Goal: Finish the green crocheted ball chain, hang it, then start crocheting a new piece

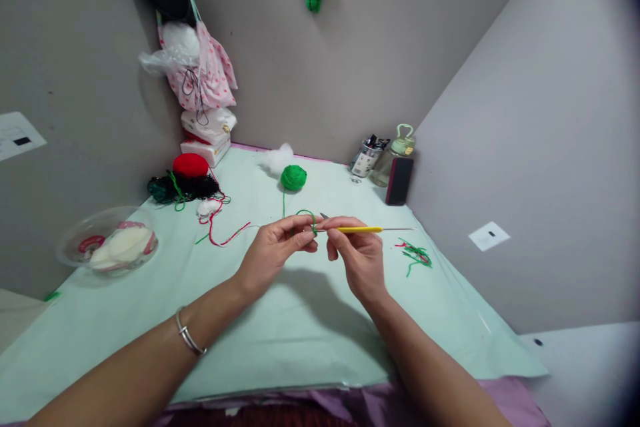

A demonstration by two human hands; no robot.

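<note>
My right hand is closed around a crochet hook with a yellow grip, its metal shaft pointing out to the right. Fingertips of my left hand pinch a small piece of green yarn work, right beside the hook's left end. A loop of green yarn arches above the left fingers. From the left hand a strand runs back to a green yarn ball on the table. Fingers hide most of the small piece and the hook's tip.
A clear plastic bowl stands at the left, near red yarn and dark yarn. White stuffing lies behind the green ball. Green yarn scraps lie at right, before a phone, a bottle and a pen holder.
</note>
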